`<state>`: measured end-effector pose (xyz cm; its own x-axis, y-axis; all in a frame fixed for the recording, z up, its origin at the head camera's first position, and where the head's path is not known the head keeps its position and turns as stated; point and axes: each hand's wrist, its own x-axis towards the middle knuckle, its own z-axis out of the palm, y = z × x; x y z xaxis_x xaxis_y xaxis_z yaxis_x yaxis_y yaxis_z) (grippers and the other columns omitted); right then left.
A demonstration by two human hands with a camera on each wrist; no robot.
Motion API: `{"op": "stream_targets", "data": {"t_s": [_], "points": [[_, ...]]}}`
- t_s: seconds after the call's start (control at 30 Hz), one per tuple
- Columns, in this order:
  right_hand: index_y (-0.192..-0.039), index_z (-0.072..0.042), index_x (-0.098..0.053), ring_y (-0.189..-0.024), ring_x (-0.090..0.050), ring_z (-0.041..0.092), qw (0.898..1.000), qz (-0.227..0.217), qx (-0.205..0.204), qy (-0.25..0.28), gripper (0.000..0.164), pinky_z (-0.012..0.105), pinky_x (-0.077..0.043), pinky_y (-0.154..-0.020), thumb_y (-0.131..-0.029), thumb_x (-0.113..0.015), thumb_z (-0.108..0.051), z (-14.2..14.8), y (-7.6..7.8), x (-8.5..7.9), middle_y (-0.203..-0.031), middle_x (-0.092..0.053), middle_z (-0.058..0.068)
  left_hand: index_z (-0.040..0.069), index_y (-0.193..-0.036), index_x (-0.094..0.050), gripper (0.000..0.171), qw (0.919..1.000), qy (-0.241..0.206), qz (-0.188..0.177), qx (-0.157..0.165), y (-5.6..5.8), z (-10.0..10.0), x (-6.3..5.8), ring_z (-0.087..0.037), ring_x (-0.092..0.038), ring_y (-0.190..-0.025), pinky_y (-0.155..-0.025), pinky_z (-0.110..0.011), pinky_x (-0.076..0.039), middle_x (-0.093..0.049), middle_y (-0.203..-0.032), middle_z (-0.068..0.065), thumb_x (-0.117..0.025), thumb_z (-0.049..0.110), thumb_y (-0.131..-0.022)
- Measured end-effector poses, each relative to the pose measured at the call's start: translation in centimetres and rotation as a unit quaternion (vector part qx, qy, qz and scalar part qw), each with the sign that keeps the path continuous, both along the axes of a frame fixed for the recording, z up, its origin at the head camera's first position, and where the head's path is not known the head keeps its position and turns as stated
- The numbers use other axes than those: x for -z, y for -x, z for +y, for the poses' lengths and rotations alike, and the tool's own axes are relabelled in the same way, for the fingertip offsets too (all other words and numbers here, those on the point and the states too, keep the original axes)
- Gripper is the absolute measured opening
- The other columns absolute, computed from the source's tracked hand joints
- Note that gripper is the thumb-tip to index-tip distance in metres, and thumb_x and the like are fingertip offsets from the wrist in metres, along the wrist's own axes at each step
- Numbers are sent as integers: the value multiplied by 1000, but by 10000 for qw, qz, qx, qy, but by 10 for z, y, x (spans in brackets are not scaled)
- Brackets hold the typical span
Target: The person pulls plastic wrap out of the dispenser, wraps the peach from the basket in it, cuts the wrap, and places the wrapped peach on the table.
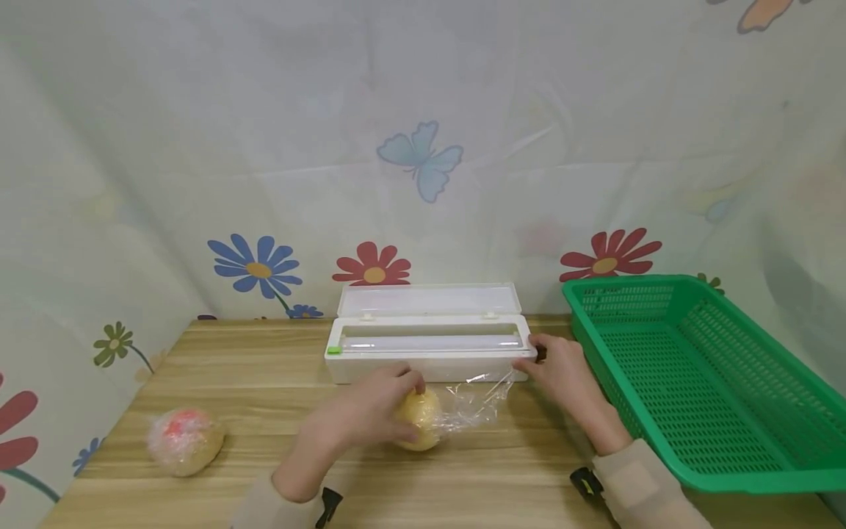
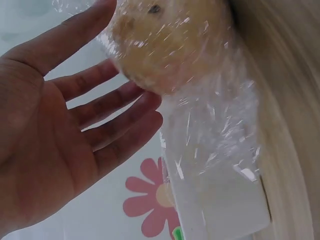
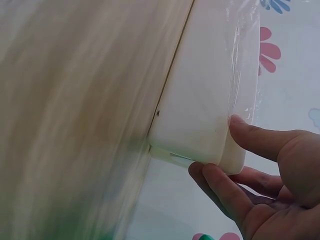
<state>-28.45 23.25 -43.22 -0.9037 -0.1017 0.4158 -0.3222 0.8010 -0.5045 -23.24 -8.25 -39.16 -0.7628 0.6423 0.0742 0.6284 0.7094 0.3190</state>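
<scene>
My left hand (image 1: 366,411) holds a round yellow fruit (image 1: 423,420) from its left side, thumb and fingers spread against it. Clear cling film (image 2: 210,130) covers the fruit and trails from it toward a white cling film dispenser (image 1: 429,369). That dispenser stands with its lid (image 1: 429,300) raised and a film roll (image 1: 432,343) inside. At the dispenser's right end, my right hand (image 1: 562,371) grips the corner. The right wrist view shows the thumb on the film-covered edge and the fingers against the end face.
A second round fruit (image 1: 198,444), wrapped in film with a red patch, lies at the left of the wooden table (image 1: 277,397). The green plastic basket (image 1: 694,382) stands on the right, close beside my right forearm. A flower-printed curtain (image 1: 463,242) hangs behind the dispenser.
</scene>
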Motion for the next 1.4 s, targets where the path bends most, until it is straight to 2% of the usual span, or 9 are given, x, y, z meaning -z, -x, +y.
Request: {"op": "stream_targets", "data": {"t_s": [0.23,0.5,0.67,0.87,1.03,1.13,1.23,1.4], "points": [[-108,8,-66,-77,-65,25,10000,-43,0,48,42,36,-51,-64,-78,-81,-17,-1,-2,-3,-86,-68,14,18,-116,-56,56,9999,-55,131,49,1,12,9,-15,-48,-101,-90,-32,-45,-49,-111,6,-86,29,-70],[-115,8,-63,-81,-65,27,9994,-316,-144,60,43,36,-51,-66,-82,-76,-18,-1,-5,-7,-90,-68,14,16,-118,-58,51,9995,-84,301,100,2,18,12,-12,-50,-96,-87,-30,-47,-50,-111,4,-83,28,-76],[-121,8,-60,-85,-65,28,9979,-512,-356,174,46,37,-53,-68,-85,-72,-19,-2,-7,-12,-96,-68,15,13,-121,-59,50,9997,-231,95,80,4,16,12,-10,-51,-96,-87,-28,-47,-52,-114,4,-81,28,-79],[-127,8,-54,-95,-64,30,9932,-937,-460,511,52,39,-54,-73,-87,-70,-21,-4,-11,-16,-108,-65,19,11,-119,-61,46,9994,-291,68,151,6,12,13,-9,-52,-96,-86,-27,-47,-55,-112,3,-78,31,-81],[-134,11,-43,-104,-60,37,9875,-1251,-602,743,59,45,-53,-80,-88,-67,-16,-7,-15,-20,-119,-59,26,11,-122,-62,45,9990,-366,-241,84,10,10,15,-9,-51,-97,-85,-27,-46,-56,-114,3,-75,32,-84],[-140,9,-36,-108,-56,37,9849,-1428,-607,765,65,49,-49,-85,-87,-65,-15,-8,-17,-22,-127,-53,27,9,-126,-58,50,9981,-506,-359,53,13,9,17,-9,-53,-100,-88,-29,-46,-58,-115,2,-74,32,-85],[-144,4,-32,-111,-52,36,9831,-1575,-572,741,68,52,-46,-89,-88,-64,-16,-11,-21,-26,-134,-48,26,8,-123,-55,48,9965,-701,-444,53,16,8,19,-11,-55,-96,-87,-29,-46,-60,-108,1,-73,33,-86],[-145,-1,-33,-121,-41,38,9807,-1520,-836,904,68,55,-39,-93,-86,-65,-9,-14,-29,-37,-144,-37,25,10,-109,-54,33,9945,-887,-545,90,18,5,21,-12,-56,-79,-71,-26,-47,-59,-89,3,-68,33,-89]]}}
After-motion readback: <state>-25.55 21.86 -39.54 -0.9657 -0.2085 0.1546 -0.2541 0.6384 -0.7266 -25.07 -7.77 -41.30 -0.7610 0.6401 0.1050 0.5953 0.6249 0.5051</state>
